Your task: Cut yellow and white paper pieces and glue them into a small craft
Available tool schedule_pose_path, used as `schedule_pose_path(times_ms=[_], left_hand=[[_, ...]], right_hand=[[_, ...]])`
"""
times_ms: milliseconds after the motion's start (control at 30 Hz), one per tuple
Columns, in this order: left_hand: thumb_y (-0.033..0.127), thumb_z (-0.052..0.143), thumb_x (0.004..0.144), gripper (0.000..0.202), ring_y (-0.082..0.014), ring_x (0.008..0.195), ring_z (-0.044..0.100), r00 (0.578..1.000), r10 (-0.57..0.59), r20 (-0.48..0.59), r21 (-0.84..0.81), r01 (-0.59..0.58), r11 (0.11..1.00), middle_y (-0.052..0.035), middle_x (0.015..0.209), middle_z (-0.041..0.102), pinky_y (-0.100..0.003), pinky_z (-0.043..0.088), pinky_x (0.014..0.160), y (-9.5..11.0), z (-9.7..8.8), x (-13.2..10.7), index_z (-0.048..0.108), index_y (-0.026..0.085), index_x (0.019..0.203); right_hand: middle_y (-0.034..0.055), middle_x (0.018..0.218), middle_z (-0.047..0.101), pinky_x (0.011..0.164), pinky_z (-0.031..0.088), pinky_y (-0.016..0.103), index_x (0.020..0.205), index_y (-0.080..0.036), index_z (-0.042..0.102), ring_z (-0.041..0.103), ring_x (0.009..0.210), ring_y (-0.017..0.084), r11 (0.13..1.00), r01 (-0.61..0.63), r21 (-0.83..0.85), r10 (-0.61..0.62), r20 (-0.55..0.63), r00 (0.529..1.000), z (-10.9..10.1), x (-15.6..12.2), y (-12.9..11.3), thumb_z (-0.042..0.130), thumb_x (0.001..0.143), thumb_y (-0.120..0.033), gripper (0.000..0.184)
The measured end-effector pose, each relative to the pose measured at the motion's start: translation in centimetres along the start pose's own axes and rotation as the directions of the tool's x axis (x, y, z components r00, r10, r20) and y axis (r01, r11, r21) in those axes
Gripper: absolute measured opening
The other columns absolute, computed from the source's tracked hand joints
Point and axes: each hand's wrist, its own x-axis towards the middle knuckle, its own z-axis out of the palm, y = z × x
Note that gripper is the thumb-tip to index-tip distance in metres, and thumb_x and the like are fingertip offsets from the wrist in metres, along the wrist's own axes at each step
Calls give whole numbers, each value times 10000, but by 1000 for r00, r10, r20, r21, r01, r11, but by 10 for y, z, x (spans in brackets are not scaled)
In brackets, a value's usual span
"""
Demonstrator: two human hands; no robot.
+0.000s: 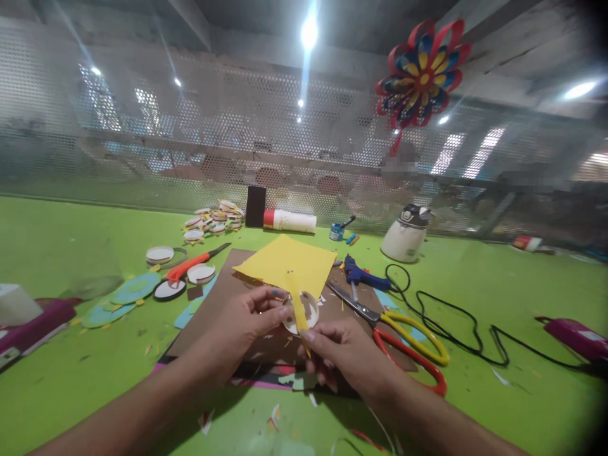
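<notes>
Between my hands is a round white paper ring [311, 310], with a narrow yellow paper strip [298, 303] lying across it. My left hand [263, 310] pinches the ring at its left side. The lower end of the strip is between the thumb and fingers of my right hand [335, 348]. Under both hands lies a brown board [213, 297], and a yellow paper sheet [280, 259] rests on its far part. Scissors [380, 320] with one yellow and one red handle lie right of my right hand. A blue glue gun [365, 273] sits beyond them.
An orange-handled cutter [192, 263] lies at left among white discs [201, 273] and light-blue paper circles [135, 288]. Farther back stand a phone [255, 206], a white-and-red cup [294, 221] on its side, a small blue jar [337, 232] and a kettle [406, 237]. A black cord [456, 332] runs right.
</notes>
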Motion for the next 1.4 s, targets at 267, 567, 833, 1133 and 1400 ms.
schedule_pose_path(times_ms=[267, 567, 833, 1133, 1400], left_hand=[[305, 796, 662, 395, -142, 673, 648, 997, -30, -73, -23, 28, 999, -35, 803, 673, -251, 511, 638, 2, -3, 4, 616, 160, 983], [315, 752, 720, 320, -161, 746, 664, 997, -37, 61, -9, 37, 999, -88, 927, 705, -307, 538, 734, 1, -8, 3, 648, 174, 988], [298, 767, 702, 292, -180, 747, 679, 991, -77, 106, -27, 80, 996, -83, 891, 707, -328, 539, 745, 1, -5, 0, 657, 171, 940], [322, 765, 702, 301, -156, 732, 668, 990, -64, 126, 34, 60, 998, -58, 843, 700, -285, 530, 712, 1, -6, 4, 665, 159, 935], [288, 763, 710, 315, -133, 713, 663, 991, -44, 126, 48, 38, 998, -53, 870, 704, -245, 532, 660, 3, -5, 4, 638, 163, 971]], right_hand=[[-31, 459, 474, 385, 263, 208, 588, -154, 595, 380, 380, 67, 953, 84, -290, -129, -140, 982, -4, -3, -1, 521, 805, -636, 534], [-3, 511, 510, 426, 304, 218, 603, -161, 598, 418, 453, 94, 932, 184, -313, -292, -343, 893, -14, 4, -2, 468, 867, -584, 516], [-24, 463, 475, 418, 285, 222, 562, -173, 534, 407, 416, 90, 943, 192, -270, -267, -273, 924, -14, 6, -1, 437, 862, -622, 548], [-54, 446, 435, 378, 251, 220, 646, -174, 577, 366, 386, 82, 938, 212, -275, -272, -205, 940, -15, 10, 3, 510, 821, -621, 484], [-53, 424, 481, 336, 281, 184, 606, -169, 543, 384, 324, 57, 952, 182, -247, -228, -170, 959, -13, 11, 2, 503, 836, -578, 471]])
